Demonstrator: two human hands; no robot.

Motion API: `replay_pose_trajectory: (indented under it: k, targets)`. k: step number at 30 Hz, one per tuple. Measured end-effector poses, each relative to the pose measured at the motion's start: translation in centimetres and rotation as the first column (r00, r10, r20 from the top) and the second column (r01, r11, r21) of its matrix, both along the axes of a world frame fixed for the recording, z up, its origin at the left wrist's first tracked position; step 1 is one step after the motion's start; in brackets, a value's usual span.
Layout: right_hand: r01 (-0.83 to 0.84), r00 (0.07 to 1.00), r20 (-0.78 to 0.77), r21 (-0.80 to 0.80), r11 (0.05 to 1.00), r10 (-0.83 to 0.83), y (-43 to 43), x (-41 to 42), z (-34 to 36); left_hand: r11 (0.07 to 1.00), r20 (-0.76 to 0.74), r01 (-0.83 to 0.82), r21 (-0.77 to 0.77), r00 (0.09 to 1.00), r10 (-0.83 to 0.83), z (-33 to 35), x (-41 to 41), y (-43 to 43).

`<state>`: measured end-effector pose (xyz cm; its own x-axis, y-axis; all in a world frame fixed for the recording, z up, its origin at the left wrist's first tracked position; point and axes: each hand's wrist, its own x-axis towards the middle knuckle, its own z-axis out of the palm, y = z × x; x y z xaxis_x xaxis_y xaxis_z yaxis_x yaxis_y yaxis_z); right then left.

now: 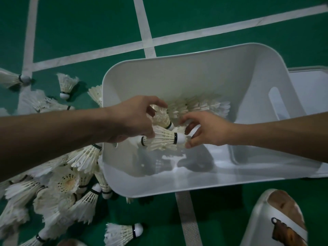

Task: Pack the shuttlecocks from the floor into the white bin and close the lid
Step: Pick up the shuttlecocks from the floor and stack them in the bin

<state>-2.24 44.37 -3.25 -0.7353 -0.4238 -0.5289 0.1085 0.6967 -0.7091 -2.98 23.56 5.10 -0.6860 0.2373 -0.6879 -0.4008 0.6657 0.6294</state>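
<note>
Okay, head view, the only one. The white bin fills the centre and right of the frame, sitting open on the green floor. Its lid lies off at the right edge, just beside the bin.

The left hand reaches in from the left, its grip clamped on the feather skirt of the upper shuttlecock. Another cork peeks out under the palm, and I can't tell how that one is held. The right hand comes in from the right, its grip closed, with fingertips pinching the white cork of the lower shuttlecock. That shuttlecock lies sideways over the bin's middle. Both hands are inside the bin opening, above its bottom.

Packed so far is one nested row of shuttlecocks lying against the far wall, upper centre of the bin. The rest of the bin bottom shows bare.

Left to do is plenty. A big pile of shuttlecocks is heaped on the floor at lower left, touching the bin's left wall. There are also loose ones at upper left and at bottom centre.

My judgement is that the task is at an early stage: most of the packing remains and the lid is not yet on.

At lower right is a white-rimmed object with something brown in it, unclear what.
</note>
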Motion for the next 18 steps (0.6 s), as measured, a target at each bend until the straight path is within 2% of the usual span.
replay_pose_trajectory:
  k: [4, 7, 10, 14, 18]
  targets:
    - [0.027, 0.999, -0.036, 0.051, 0.998, -0.025, 1.2, -0.6, 1.7, 0.999, 0.036, -0.036, 0.036, 0.999, 0.035, -0.6, 0.6, -0.4]
    - [0.138, 0.986, -0.085, -0.079, 0.987, -0.144, 1.6, -0.5, 3.2, 0.994, 0.022, -0.06, 0.086, 0.998, 0.058, -0.6, 0.6, -0.3]
    - [0.115, 0.984, -0.114, -0.175, 0.978, -0.136, 0.9, 0.1, 4.8, 0.978, 0.046, -0.11, 0.18, 0.994, 0.103, -0.4, 0.5, 0.0]
    - [0.062, 0.991, -0.111, -0.149, 0.987, -0.079, -0.2, 0.8, 5.1, 0.927, 0.144, -0.235, 0.291, 0.969, 0.2, -0.3, 0.5, 0.7]
    - [0.166, 0.981, -0.064, -0.204, 0.965, -0.183, 0.3, 0.7, 4.6, 0.898, 0.18, -0.295, 0.326, 0.952, 0.248, -0.2, 0.7, 1.0]
